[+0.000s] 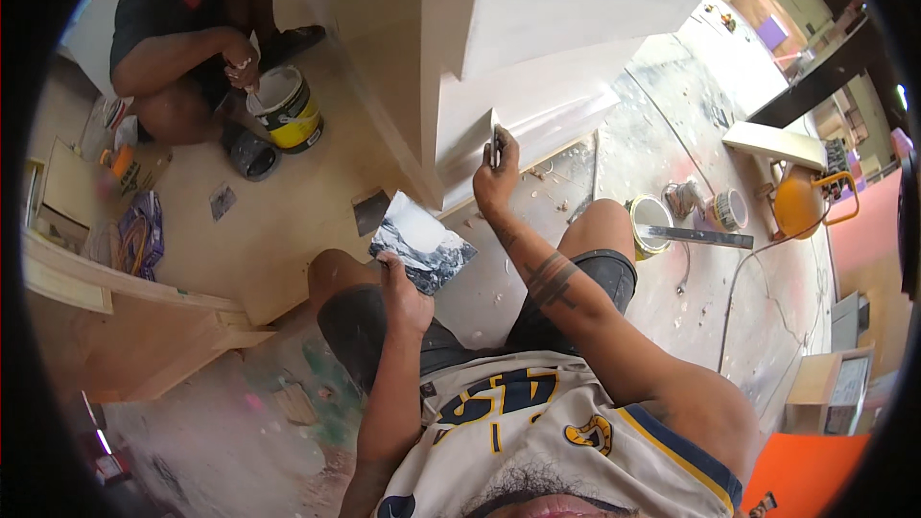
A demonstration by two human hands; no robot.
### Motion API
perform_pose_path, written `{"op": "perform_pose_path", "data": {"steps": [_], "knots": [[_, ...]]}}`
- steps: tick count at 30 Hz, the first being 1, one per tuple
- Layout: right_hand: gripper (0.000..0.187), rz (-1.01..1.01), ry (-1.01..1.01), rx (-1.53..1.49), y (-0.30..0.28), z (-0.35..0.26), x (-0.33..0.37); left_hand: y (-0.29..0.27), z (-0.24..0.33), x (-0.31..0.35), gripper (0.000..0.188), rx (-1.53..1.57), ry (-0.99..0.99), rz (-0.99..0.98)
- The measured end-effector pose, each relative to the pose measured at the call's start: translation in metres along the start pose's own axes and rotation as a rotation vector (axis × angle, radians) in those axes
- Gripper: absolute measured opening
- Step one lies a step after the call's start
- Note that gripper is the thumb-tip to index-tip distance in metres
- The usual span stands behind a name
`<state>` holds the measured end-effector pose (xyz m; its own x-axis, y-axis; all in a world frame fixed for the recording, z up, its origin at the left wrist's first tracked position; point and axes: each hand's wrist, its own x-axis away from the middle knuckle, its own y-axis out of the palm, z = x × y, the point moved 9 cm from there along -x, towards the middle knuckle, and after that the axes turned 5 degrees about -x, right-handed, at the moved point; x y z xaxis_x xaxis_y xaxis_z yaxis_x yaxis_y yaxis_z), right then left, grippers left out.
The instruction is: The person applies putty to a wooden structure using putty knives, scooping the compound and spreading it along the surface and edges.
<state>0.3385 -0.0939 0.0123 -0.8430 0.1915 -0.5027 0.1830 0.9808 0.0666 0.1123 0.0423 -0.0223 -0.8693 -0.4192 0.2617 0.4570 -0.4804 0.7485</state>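
Note:
My left hand (405, 299) grips the edge of a flat, square-cornered board (444, 257) with a black-and-white marbled face. A smooth patch of white filler (413, 230) covers its upper part. Farther off to the right, my right hand (498, 173) is closed around a putty knife (494, 123). The knife's thin blade is up at the lower face of a white panel (556, 101); whether it touches cannot be made out. The two hands are apart, with the panel's lower corner beyond them.
At the far left a crouching person (182, 48) has a hand at a yellow-and-black bucket (293, 120). Right of my knee stands an open bucket (649, 221) with a long flat bar (705, 236) across it. Cables and a yellow machine (798, 201) lie farther right.

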Motion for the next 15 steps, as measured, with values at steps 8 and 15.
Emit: {"op": "perform_pose_path", "data": {"steps": [8, 15], "knots": [[0.053, -0.132, -0.132, 0.088, 0.047, -0.045, 0.067, -0.018, 0.017, -0.005, 0.059, 0.188, 0.037, -0.011], [0.046, -0.573, -0.214, 0.024, 0.045, -0.084, 0.078, -0.022, 0.016, -0.005, 0.046, 0.377, 0.002, -0.061]]}}
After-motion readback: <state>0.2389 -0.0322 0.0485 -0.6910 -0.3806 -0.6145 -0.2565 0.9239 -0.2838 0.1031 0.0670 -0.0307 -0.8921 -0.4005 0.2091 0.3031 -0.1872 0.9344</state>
